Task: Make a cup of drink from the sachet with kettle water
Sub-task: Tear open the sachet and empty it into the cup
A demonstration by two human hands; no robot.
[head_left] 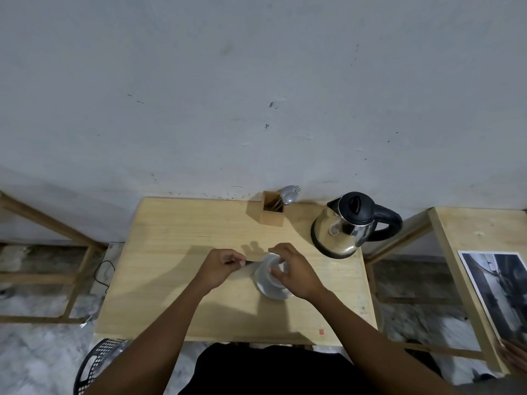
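Note:
A white cup (pixel 269 262) stands on a white saucer (pixel 271 293) in the middle of the wooden table (pixel 176 252). My right hand (pixel 296 270) wraps around the cup from the right, fingers over its far rim and thumb on its near side. My left hand (pixel 221 266) pinches one end of a thin dark sachet (pixel 252 262), whose other end reaches the cup's left rim. The sachet's far end is hidden. A steel kettle (pixel 340 232) with a black lid and handle stands at the back right of the table.
A wooden holder (pixel 272 215) with spoons and a fork stands at the back against the grey wall. A second wooden table (pixel 470 232) on the right carries a printed photo (pixel 502 286). A black basket (pixel 94 363) sits on the floor at the lower left.

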